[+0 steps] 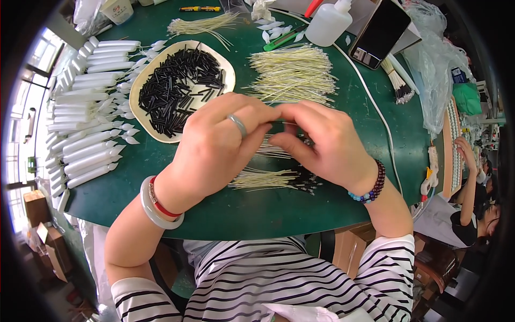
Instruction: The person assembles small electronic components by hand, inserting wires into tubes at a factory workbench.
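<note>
My left hand (220, 137) and my right hand (330, 140) meet over the middle of the table, both closed in a pinch. A thin wire (278, 122) runs between their fingertips; its ends are mostly hidden. Beyond my hands lies a wide pile of pale yellow-white wires (292, 72). Below my fingers rests a bunch of similar wires (260, 179) with black sleeves toward their right ends, partly covered by my hands. Short black tubes (171, 83) fill much of a cream dish (229, 70) beside my left hand.
White candle-shaped sticks (88, 155) with flame-like tips crowd the table's left side. Toward the back stand a white squeeze bottle (328, 26) and a propped phone (380, 32), near a green cutter (281, 41). A white cable (375, 102) crosses the right side. Another person's arm (468, 182) shows far right.
</note>
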